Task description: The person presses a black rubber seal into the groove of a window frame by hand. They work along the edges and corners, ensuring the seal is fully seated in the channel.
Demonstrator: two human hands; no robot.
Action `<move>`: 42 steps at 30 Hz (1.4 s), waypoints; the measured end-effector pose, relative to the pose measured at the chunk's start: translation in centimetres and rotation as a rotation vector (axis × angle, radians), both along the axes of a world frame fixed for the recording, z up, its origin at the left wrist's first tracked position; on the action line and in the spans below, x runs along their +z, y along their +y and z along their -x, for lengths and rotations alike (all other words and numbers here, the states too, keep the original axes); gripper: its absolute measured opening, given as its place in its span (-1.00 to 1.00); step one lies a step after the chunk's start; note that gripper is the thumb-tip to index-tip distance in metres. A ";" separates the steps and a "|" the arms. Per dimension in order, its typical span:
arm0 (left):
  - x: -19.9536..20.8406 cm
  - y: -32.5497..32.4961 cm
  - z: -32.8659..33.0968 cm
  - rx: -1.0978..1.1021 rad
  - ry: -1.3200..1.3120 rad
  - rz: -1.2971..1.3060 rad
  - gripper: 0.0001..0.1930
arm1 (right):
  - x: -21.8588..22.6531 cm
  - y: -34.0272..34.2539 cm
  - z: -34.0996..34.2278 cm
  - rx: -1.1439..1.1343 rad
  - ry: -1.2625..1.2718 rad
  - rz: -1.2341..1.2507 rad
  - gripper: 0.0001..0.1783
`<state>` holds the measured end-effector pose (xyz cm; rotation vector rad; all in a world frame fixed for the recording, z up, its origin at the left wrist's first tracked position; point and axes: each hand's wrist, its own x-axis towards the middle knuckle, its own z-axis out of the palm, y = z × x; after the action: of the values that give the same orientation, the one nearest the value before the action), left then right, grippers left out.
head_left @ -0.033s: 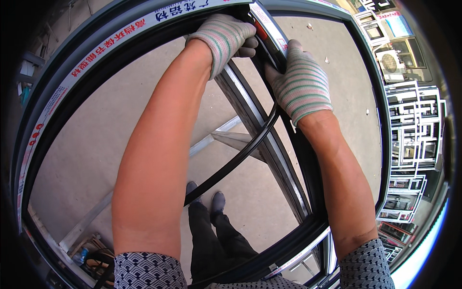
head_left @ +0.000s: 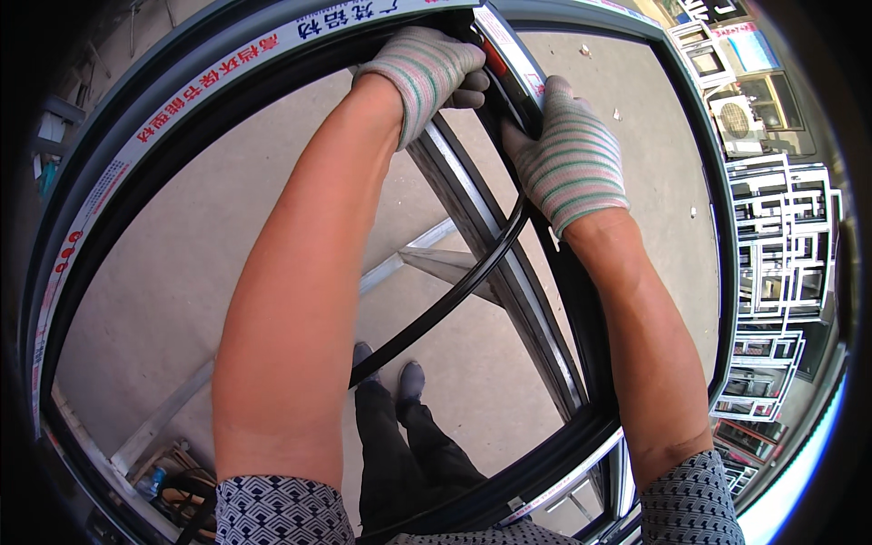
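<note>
A large dark window frame (head_left: 581, 300) stands in front of me, its outer bar wrapped in white protective tape (head_left: 182, 100) with red print. A black rubber strip (head_left: 454, 291) hangs in a loose curve from the upper corner down between my arms. My left hand (head_left: 427, 68), in a striped knit glove, is curled at that upper corner where the strip's upper end meets the frame. My right hand (head_left: 568, 154), gloved the same way, wraps around the frame's upright bar just below, with the strip passing beside its palm.
A silver metal bar (head_left: 472, 209) slants behind the frame over the concrete ground (head_left: 182, 300). White window frames (head_left: 781, 254) are stacked at the right. My legs and shoes (head_left: 409, 381) stand below. Cables and small items (head_left: 173, 481) lie at the lower left.
</note>
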<state>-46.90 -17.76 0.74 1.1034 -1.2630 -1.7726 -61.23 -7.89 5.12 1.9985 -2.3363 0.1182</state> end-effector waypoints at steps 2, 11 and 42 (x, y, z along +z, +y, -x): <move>0.0 0.0 -0.1 -0.004 -0.002 0.015 -0.79 | 0.0 0.0 -0.1 0.005 0.002 0.006 -0.33; 0.5 0.5 -0.2 0.006 0.020 0.019 -0.81 | 0.1 -1.0 -0.5 -0.047 0.010 -0.015 -0.36; 0.4 0.6 -0.2 0.037 0.038 0.017 -0.80 | 1.8 -3.2 -1.7 -0.025 0.116 -0.105 -0.39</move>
<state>-46.71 -17.12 1.16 1.0721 -1.2254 -1.7436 -59.50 -11.08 6.90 1.9634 -2.3393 -0.1215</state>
